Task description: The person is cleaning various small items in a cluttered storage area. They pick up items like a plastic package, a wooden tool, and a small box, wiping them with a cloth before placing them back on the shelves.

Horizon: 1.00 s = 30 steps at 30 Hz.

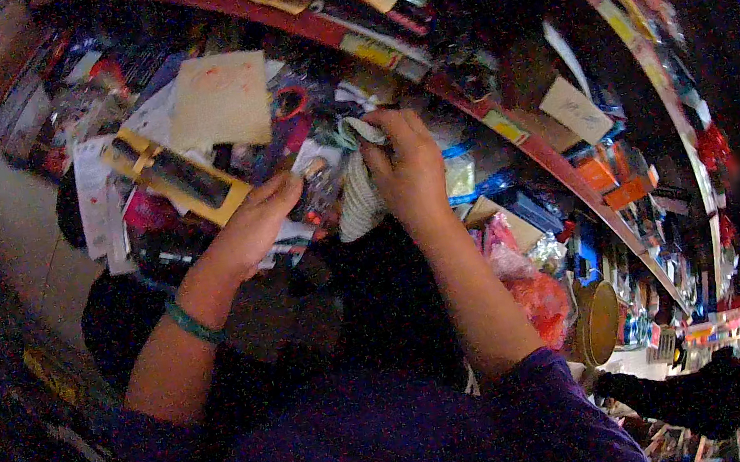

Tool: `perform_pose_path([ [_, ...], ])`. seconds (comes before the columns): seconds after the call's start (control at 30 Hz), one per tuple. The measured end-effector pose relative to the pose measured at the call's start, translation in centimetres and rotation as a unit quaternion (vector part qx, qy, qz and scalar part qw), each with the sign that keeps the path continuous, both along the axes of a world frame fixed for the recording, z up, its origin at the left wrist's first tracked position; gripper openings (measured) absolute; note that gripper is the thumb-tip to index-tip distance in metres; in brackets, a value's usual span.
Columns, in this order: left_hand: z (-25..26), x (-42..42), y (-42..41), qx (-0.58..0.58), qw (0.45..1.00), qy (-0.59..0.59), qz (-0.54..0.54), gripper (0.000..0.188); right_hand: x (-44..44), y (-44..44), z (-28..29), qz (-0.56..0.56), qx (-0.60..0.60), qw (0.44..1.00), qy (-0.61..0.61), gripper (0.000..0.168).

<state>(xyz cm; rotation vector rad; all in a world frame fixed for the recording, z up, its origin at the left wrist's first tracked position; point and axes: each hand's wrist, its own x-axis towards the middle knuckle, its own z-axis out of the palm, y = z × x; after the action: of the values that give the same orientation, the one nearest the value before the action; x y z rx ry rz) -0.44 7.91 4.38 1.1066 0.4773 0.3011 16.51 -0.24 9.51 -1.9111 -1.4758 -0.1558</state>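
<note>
My right hand (408,159) is closed on a pale ribbed cloth (358,193), which hangs below its fingers. A teal band circles the wrist of my left hand (263,222), whose palm faces inward. The left fingertips are near a small shiny item (314,167), and whether they touch it is unclear. Beside the left hand lies a yellow box with a dark window (188,180), close to or against the fingers. A beige square sheet or packet (222,102) with reddish marks rests on the pile beyond.
Red shelf edges (539,153) curve across the upper right, holding packets and orange boxes (611,174). White papers (95,202) lie at the left of the pile. Red plastic bags (537,299) and a round brown container (596,322) stand beside my right arm.
</note>
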Motion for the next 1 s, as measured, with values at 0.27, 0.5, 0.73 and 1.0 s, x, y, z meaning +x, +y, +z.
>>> perform_pose_path([
  [0.27,0.6,-0.6,0.0,-0.079,0.989,-0.12,0.019,0.046,3.1,-9.4,3.9,-0.011,-0.177,0.96,0.215,0.027],
  [0.5,0.9,0.3,-0.8,-0.05,0.995,-0.088,0.019,0.046,2.3,-18.2,0.3,0.139,-0.307,0.941,0.041,0.044],
  [0.73,-1.1,0.4,0.0,-0.073,0.994,-0.082,0.001,0.046,-0.1,-19.2,-1.5,0.127,-0.342,0.931,0.018,0.036],
  [1.0,-1.3,1.4,-0.9,-0.067,0.99,-0.12,0.008,0.051,-1.5,-16.7,-1.7,0.138,-0.218,0.96,0.111,0.036],
])
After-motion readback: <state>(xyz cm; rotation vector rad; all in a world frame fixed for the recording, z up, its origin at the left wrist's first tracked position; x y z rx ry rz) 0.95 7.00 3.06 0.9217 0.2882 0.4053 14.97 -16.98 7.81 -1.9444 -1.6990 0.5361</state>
